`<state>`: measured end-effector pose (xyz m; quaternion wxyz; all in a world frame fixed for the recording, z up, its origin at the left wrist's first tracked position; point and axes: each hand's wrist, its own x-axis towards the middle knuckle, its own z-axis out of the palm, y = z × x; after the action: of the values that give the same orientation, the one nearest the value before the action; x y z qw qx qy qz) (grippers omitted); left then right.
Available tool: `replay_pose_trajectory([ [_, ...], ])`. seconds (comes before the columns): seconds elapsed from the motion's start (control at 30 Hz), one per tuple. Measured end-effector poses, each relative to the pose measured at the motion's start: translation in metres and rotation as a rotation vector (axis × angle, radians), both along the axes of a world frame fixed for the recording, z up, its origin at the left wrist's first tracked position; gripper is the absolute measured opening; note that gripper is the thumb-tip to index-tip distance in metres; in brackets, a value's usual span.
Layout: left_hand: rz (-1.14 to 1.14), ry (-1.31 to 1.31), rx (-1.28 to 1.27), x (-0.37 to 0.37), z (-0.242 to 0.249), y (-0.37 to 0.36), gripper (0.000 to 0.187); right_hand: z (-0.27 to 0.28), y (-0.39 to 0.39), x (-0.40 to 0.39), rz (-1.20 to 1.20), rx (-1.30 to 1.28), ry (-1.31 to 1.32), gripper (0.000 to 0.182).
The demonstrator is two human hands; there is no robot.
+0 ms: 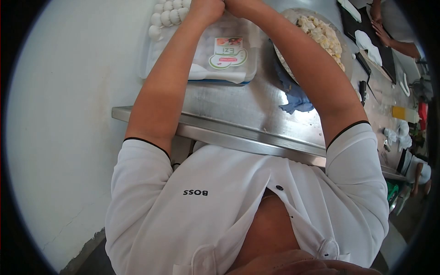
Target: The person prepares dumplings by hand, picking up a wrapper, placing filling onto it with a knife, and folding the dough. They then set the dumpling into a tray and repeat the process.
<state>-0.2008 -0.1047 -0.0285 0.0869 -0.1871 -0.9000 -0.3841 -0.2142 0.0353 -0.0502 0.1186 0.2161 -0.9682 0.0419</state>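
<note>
My left hand (208, 10) and my right hand (242, 7) are close together at the top edge of the view. Their fingers are cut off or hidden, so whether they hold anything does not show. Below them is a clear plastic tray (145, 64), with several white round balls (170, 17) in rows at its upper left. A plastic wrapper with a printed label (228, 52) covers much of the tray, partly behind my left forearm. Beside my right forearm stands a large round bowl of pale chopped food (321, 34).
A blue cloth (295, 98) lies by the bowl on the steel table (229, 103). Black-handled knives (363, 91), white cloths (368, 46) and a bottle of yellow liquid (404, 113) are to the right. Another person's hand (381, 33) is at the upper right. A wall (68, 91) borders the left.
</note>
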Motion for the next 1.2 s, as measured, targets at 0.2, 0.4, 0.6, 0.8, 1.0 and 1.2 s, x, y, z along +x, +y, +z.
replay_pose_trajectory([
  [0.2, 0.01, 0.152, 0.001, -0.008, -0.011, -0.005, 0.024, 0.01, -0.006, 0.014, -0.006, -0.262, -0.09, 0.035],
  [0.4, -0.055, -0.034, 0.035, 0.0, 0.011, -0.01, 0.026, 0.042, 0.014, 0.04, -0.197, -0.346, -0.13, 0.027],
  [0.6, -0.062, -0.109, 0.158, 0.022, 0.048, -0.014, 0.029, 0.064, 0.008, 0.135, 0.105, -0.554, -0.414, 0.022],
  [0.8, -0.006, -0.098, 0.11, 0.023, 0.057, -0.02, 0.03, 0.074, -0.008, 0.154, -0.024, -0.504, -0.218, 0.022],
  [1.0, -0.03, 0.006, 0.098, 0.019, 0.054, -0.021, 0.028, 0.071, 0.025, 0.136, -0.302, -0.496, -0.15, 0.028],
  [1.2, -0.093, 0.213, -0.015, 0.008, 0.037, -0.013, 0.03, 0.016, 0.063, 0.104, -0.345, -1.261, -0.756, 0.029],
])
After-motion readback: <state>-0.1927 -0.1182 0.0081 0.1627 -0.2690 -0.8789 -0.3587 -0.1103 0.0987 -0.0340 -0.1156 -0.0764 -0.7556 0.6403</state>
